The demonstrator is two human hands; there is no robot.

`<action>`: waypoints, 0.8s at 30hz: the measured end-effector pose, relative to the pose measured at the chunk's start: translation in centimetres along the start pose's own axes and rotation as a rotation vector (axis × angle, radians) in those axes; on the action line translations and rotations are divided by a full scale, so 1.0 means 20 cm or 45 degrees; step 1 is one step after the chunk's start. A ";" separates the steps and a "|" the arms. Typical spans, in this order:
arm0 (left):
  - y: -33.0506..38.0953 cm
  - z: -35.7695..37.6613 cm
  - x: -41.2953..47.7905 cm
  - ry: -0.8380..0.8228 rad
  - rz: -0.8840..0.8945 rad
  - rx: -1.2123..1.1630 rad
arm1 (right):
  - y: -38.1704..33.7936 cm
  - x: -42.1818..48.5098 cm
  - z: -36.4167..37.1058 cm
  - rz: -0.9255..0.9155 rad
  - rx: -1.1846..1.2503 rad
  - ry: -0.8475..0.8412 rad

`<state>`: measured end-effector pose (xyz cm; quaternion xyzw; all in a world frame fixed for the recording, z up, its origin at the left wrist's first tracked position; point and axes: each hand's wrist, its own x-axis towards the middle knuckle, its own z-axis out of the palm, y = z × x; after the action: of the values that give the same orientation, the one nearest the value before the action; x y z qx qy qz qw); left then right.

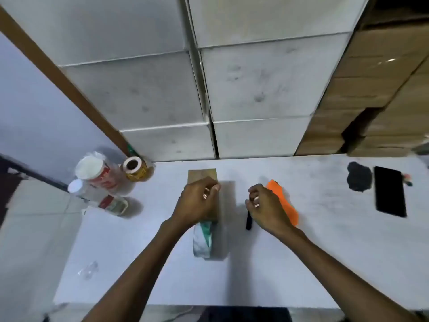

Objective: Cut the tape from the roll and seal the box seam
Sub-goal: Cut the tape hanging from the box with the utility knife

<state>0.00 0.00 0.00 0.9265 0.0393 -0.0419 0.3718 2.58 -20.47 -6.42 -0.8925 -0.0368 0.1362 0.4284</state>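
A small brown cardboard box stands upright at the middle of the white table. My left hand rests on its near side, with thumb and fingers pinched on a strip of clear tape. The strip runs along the box's right side. The tape roll, clear with green and white inside, lies just in front of the box, below my left wrist. My right hand is curled shut to the right of the box, and a narrow black tool sticks out beneath it. An orange object lies partly hidden behind that hand.
Two plastic bottles and a yellow label roll stand at the table's back left. A dark cloth and a black phone lie at the right. Stacked white boxes and brown cartons wall off the back. The table edge drops off at the left.
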 end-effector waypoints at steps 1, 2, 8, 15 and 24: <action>-0.04 0.02 0.01 -0.004 0.003 0.016 | 0.04 0.00 0.05 0.050 0.011 -0.028; -0.06 0.02 0.01 -0.013 -0.008 0.035 | 0.05 -0.01 0.09 0.081 0.001 -0.043; -0.22 0.07 -0.05 0.005 -0.062 0.279 | 0.15 -0.04 0.30 0.329 -0.191 0.023; -0.30 0.11 -0.07 0.131 -0.210 0.222 | 0.16 0.02 0.39 0.563 -0.307 0.011; -0.30 0.13 -0.06 0.094 -0.282 0.208 | 0.18 0.10 0.34 0.582 0.046 -0.136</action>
<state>-1.99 2.49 -5.90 0.9446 0.1515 -0.0517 0.2867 2.41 -17.29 -13.62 -0.8614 0.1460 0.2772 0.3998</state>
